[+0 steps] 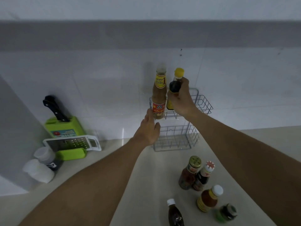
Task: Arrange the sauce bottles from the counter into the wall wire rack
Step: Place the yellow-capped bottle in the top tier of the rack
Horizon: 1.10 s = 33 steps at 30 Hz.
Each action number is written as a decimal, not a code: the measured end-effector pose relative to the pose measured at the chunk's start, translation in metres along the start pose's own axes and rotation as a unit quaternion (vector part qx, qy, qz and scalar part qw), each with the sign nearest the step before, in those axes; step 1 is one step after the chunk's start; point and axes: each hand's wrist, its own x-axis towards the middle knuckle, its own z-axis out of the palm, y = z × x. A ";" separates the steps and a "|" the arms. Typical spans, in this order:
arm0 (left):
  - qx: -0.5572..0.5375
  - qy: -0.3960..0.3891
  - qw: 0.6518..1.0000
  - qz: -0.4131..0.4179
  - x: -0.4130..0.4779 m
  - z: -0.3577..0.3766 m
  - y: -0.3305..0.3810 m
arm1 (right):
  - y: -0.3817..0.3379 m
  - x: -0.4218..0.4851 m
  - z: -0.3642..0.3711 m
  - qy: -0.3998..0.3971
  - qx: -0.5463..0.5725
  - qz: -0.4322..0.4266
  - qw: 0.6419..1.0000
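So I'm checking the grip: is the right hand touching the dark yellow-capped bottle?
Touching. The head view shows the right hand wrapped around the dark yellow-capped bottle, fingers across its body, holding it over the wire rack's upper tier.

Probably a home kitchen (blurred view): tiled wall (97, 82), knife block (64, 126), grater (73, 142), sauce bottles (192, 173).

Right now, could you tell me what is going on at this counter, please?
A person is loading sauce bottles into a wire rack on the tiled wall. The right hand grips a dark bottle with a yellow cap over the rack's upper basket. The left hand, open, is beside a tall tan sauce bottle standing at the left end of that basket. The lower basket looks empty. Five more bottles or jars wait on the counter.
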 end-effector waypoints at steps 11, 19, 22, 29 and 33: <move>-0.033 -0.017 0.999 -0.007 0.001 0.002 -0.002 | 0.036 -0.005 -0.001 -0.154 -0.035 0.030 0.987; -0.036 -0.026 0.999 -0.017 0.004 0.003 -0.001 | 0.037 -0.009 -0.001 -0.155 -0.052 0.039 0.986; -0.029 -0.024 0.999 -0.025 0.003 0.001 0.001 | 0.030 -0.010 0.000 -0.145 -0.068 0.077 0.984; 0.039 0.023 0.998 -0.041 -0.029 0.014 -0.017 | 0.004 -0.051 0.010 0.033 -0.087 0.073 0.993; 0.067 0.024 0.997 -0.042 -0.071 0.044 -0.046 | 0.003 -0.112 0.031 0.021 -0.104 0.014 0.994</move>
